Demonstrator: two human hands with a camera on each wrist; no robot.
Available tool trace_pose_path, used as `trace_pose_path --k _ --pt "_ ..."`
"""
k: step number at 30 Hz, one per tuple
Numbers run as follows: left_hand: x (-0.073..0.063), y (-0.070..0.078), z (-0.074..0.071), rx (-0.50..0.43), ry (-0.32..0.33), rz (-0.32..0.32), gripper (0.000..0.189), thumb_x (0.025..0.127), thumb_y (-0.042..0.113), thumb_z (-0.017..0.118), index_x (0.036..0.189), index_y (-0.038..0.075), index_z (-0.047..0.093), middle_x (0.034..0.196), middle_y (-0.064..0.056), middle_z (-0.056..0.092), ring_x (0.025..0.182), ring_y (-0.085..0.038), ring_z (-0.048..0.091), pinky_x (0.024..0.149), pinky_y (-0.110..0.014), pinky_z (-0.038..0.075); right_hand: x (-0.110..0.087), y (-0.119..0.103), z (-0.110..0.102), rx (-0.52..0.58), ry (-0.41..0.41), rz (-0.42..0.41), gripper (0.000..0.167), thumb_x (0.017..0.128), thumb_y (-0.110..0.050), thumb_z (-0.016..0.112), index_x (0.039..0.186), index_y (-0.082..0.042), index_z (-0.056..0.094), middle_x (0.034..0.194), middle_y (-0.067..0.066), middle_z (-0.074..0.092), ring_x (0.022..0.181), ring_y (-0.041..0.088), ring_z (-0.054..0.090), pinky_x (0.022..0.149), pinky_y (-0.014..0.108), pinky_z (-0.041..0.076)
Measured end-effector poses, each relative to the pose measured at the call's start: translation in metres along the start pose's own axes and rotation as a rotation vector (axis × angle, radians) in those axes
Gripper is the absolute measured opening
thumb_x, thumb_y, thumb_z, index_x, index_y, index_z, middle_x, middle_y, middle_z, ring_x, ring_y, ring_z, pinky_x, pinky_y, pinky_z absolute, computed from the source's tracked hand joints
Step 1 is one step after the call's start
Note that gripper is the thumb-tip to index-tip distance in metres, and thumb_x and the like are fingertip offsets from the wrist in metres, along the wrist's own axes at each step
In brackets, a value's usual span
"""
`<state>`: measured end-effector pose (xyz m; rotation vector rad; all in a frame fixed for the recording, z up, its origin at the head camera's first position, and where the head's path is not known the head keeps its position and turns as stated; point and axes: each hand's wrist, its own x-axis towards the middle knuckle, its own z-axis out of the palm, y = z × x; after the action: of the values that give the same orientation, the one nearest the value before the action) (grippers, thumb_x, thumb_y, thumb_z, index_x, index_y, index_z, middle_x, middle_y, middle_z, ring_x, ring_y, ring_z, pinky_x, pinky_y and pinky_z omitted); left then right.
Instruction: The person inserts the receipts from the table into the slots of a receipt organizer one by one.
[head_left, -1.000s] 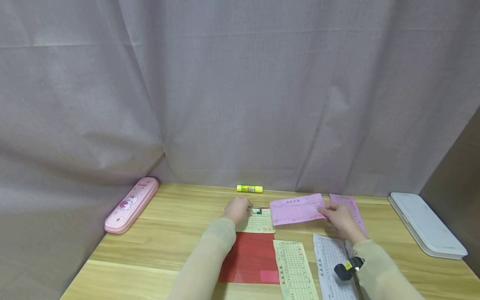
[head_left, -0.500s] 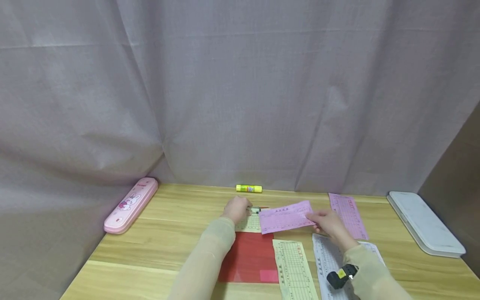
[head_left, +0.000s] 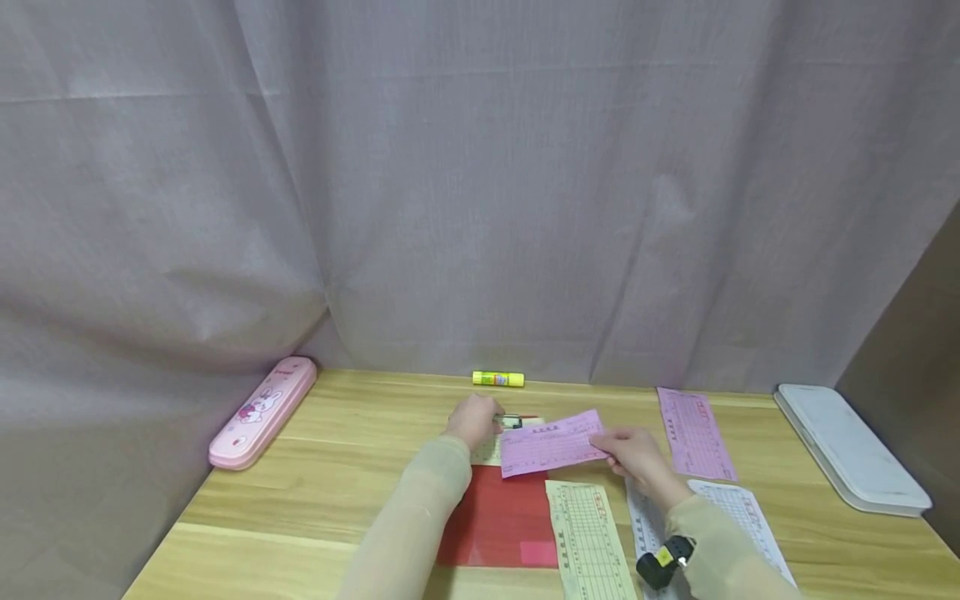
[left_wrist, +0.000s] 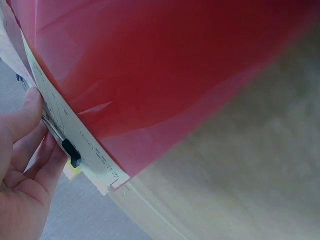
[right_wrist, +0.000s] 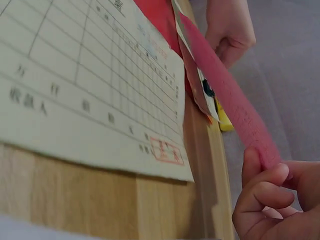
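Note:
My left hand is at the top of a red translucent folder, its thumb and fingers pinching the metal clip with black ends. A pale yellow printed slip lies along the folder's top edge by that clip. Between the thumb and fingers of my right hand is a pink printed slip, lifted and overlapping the yellow one in the head view. Seen from the right wrist, the pink slip stretches from the right hand toward the clip, which is partly hidden there.
Another yellow slip lies right of the folder, white slips under my right forearm. A second pink slip lies behind. A glue stick is at the back, a pink pencil case left, a white case right.
My right hand has carried the pink slip leftward and slightly nearer, from beside the yellow slip to over it. The left hand has stayed at the clip.

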<state>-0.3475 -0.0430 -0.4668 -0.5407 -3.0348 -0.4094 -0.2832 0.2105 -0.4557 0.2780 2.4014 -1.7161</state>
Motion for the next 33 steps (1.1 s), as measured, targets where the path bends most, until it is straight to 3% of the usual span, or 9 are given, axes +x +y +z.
trace_pose_path --k 13,17,22,33 --pt "0.000 -0.002 0.000 -0.003 0.001 0.001 0.024 0.079 0.017 0.076 0.104 0.016 0.074 0.100 0.002 0.072 0.095 -0.017 0.066 0.085 -0.030 0.053 -0.001 -0.002 0.026 0.002 -0.013 0.008 0.022 0.088 -0.010 0.063 0.097 0.011 0.061 0.057 -0.004 0.049 0.045 0.002 0.037 0.041 0.012 0.030" --pt "0.002 -0.003 0.002 0.008 0.022 0.030 0.023 0.080 0.017 0.076 0.103 0.017 0.075 0.100 0.003 0.072 0.094 -0.017 0.066 0.085 -0.029 0.052 -0.001 -0.004 0.033 0.041 -0.009 0.010 0.018 0.087 -0.008 0.063 0.093 0.008 0.060 0.057 -0.004 0.048 0.046 0.002 0.038 0.041 0.012 0.031" --pt "0.003 -0.003 0.002 0.031 0.059 0.068 0.021 0.079 0.014 0.075 0.100 0.017 0.076 0.097 0.003 0.073 0.092 -0.017 0.067 0.083 -0.029 0.052 -0.001 -0.006 0.043 0.072 -0.014 0.014 0.017 0.088 -0.007 0.062 0.093 0.008 0.060 0.058 -0.004 0.049 0.047 0.001 0.040 0.041 0.012 0.034" --pt "0.001 -0.001 -0.001 0.014 0.022 0.033 0.024 0.079 0.018 0.076 0.103 0.017 0.075 0.100 0.002 0.072 0.095 -0.018 0.067 0.085 -0.030 0.052 0.005 -0.009 0.055 0.111 -0.089 0.103 0.018 0.090 -0.007 0.060 0.099 0.008 0.058 0.059 -0.002 0.051 0.047 0.003 0.044 0.043 0.013 0.038"
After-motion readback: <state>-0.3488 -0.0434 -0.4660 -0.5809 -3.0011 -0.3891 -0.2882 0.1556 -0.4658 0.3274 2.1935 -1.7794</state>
